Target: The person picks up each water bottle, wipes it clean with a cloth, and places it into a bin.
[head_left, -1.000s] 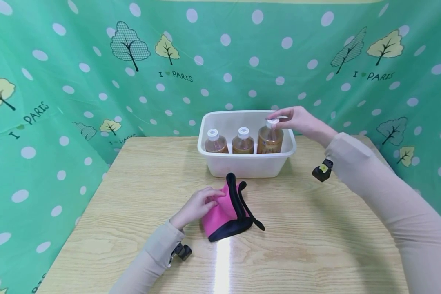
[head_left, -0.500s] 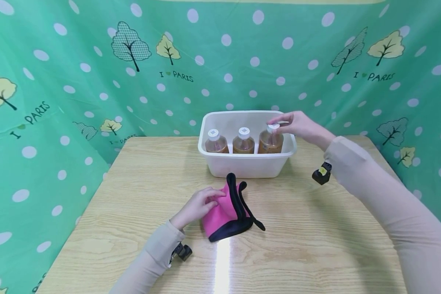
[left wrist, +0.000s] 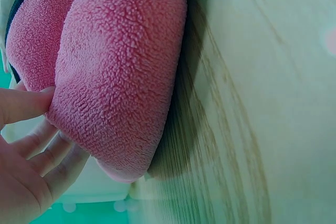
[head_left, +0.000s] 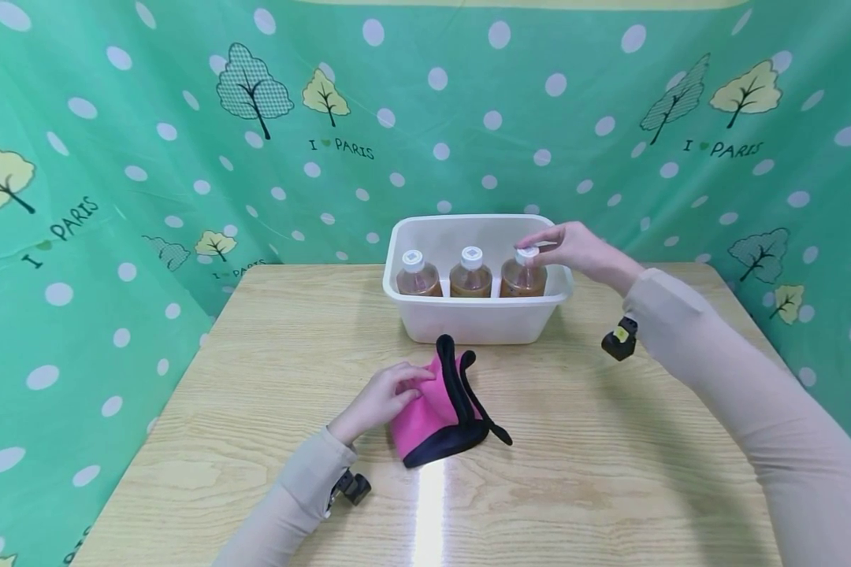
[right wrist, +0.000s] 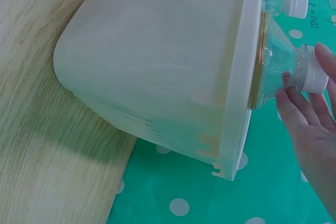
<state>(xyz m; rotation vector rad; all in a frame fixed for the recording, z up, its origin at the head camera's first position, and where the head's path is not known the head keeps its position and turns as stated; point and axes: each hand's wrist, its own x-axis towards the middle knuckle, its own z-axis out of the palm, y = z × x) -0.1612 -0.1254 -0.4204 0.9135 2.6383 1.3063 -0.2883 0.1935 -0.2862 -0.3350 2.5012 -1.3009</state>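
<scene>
Three clear plastic bottles with white caps and brown contents stand in a white plastic bin point(head_left: 477, 321): a left bottle point(head_left: 418, 280), a middle bottle point(head_left: 471, 280) and a right bottle point(head_left: 522, 280). My right hand point(head_left: 580, 250) pinches the right bottle by its cap; in the right wrist view thumb and fingers sit around the white cap point(right wrist: 314, 70). Before the bin lies a pink fleecy pouch-like piece point(head_left: 425, 421) with black trim and a black strap. My left hand point(head_left: 381, 399) pinches its upper left part, thumb on one face, fingers behind the other.
The bin stands at the far edge of a light wooden table point(head_left: 284, 354). A green dotted cloth point(head_left: 397, 142) hangs behind and along both sides. Small black cameras point(head_left: 620, 339) sit on both wrists. A bright light reflection crosses the table in front of the pink piece.
My right hand has moved down with the right bottle, which now sits lower in the bin, its cap about level with the others. My left hand and the pink piece stay put.
</scene>
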